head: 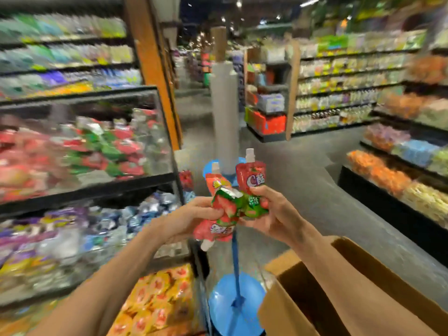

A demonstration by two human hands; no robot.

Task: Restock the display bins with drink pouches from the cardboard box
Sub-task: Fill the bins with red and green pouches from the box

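Left hand and right hand clutch a bunch of drink pouches between them, the display bin at their left. The pouch dangling under the left hand looks loosely held and may slip out.

Blurred display bins, cropped cardboard box

Grey floor, perhaps concrete; blurred stocked shelves; ceiling lights.

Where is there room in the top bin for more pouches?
It's blurry, but the top bin looks bare at its front right corner, between the red-and-green pile and its glass side. Its left is heaped; the lower bin looks full.
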